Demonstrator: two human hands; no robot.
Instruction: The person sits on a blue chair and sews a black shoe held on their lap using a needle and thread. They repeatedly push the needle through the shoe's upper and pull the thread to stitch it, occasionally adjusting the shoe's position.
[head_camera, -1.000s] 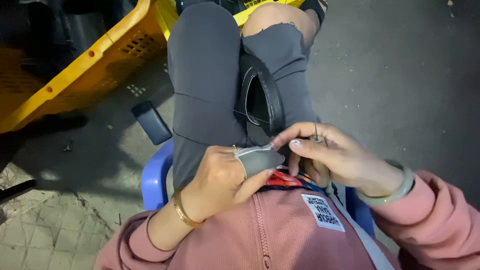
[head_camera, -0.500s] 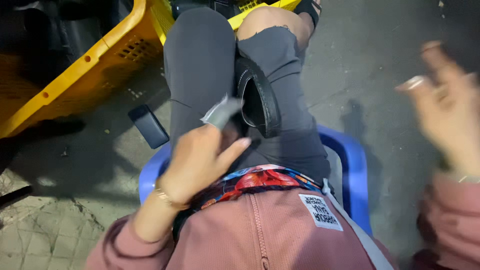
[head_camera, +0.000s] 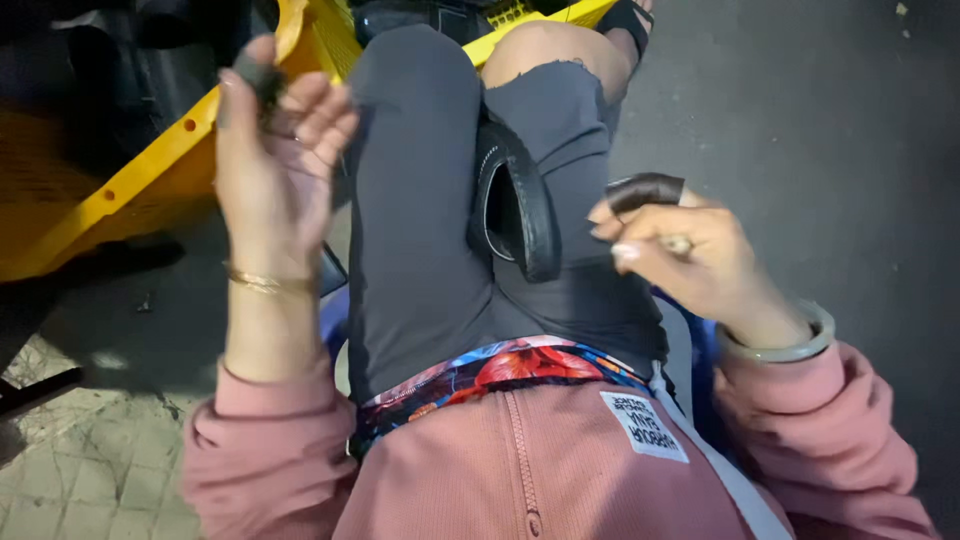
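Dim concrete floor (head_camera: 800, 120); left hand (head_camera: 275, 150) pinches dark scrap (head_camera: 262, 72) upper left, right hand (head_camera: 690, 255) fingers grip dark strip (head_camera: 645, 190); keep pinches firm.

Dim overhead light, slight motion blur.

Dim grey concrete floor (head_camera: 820, 130), pale paving (head_camera: 70, 470) btm left, yellow crate (head_camera: 150, 170), blue chair (head_camera: 335, 315).

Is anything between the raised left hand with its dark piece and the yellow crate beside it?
Nothing visible. The left hand holds the small dark piece up right in front of the yellow crate, with no object between them.
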